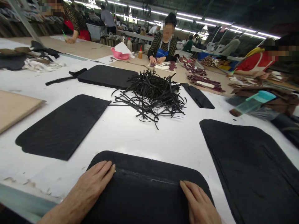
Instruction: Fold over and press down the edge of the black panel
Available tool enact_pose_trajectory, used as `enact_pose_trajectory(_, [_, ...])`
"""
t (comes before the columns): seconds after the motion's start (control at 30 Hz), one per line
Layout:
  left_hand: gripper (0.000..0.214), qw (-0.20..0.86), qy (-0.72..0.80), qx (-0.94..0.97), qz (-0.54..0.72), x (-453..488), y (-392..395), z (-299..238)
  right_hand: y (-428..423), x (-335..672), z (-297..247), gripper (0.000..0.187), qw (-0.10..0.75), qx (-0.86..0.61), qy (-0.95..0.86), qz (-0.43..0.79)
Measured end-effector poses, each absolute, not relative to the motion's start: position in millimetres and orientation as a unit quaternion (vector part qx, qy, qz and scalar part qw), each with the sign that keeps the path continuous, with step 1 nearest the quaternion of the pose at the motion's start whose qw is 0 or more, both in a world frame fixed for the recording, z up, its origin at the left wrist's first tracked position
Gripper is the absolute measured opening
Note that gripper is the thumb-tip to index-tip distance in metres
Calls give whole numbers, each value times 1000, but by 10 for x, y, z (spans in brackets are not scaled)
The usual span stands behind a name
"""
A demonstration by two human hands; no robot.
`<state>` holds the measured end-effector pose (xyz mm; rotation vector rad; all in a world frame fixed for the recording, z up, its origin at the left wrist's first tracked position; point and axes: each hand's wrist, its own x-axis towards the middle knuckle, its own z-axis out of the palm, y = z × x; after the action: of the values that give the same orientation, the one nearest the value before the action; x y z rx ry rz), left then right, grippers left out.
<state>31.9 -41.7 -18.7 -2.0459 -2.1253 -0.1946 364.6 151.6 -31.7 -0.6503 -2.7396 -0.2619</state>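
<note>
A black rounded fabric panel [144,189] lies on the white table [130,133] right in front of me. My left hand [92,183] rests flat on its left edge, fingers together and stretched out. My right hand [198,203] lies flat on its right part, fingers stretched forward. Neither hand holds anything. A faint pale line runs across the panel between the two hands.
More black panels lie at the left [63,126], right [252,168] and far centre [107,76]. A heap of black strips [151,93] sits mid-table. A brown board [14,107] is at the left. Other people work across the table; a teal-lidded container [253,102] lies at the right.
</note>
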Motion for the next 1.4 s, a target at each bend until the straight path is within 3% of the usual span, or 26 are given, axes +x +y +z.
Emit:
enact_pose_trajectory(0.33, [57, 64, -736, -670, -75, 233, -426, -183, 1477, 3659, -360, 44, 166, -262, -943, -121])
enact_pose_trajectory(0.6, [46, 165, -743, -646, -58, 110, -364, -161, 1458, 3788, -186, 33, 125, -362, -909, -162])
enact_pose_trajectory(0.73, [44, 152, -717, -669, -122, 296, -284, -124, 1408, 3485, -8, 25, 128, -393, -908, -68])
enact_pose_trajectory(0.9, [49, 106, -548, -802, -211, 955, -78, -221, 1346, 2744, 202, 23, 109, -350, -929, 59])
enact_pose_trajectory(1.03, [42, 109, -511, -833, -181, 1177, 20, -403, 1408, 2369, 238, 29, 53, -325, -941, 71])
enact_pose_trajectory(1.27, [48, 78, -522, -836, -152, 1100, -10, -428, 1616, 2319, 278, 11, 9, -325, -937, 124])
enact_pose_trajectory(1.4, [50, 81, -520, -837, -152, 1090, -15, -432, 1673, 2415, 330, 17, -2, -327, -929, 170])
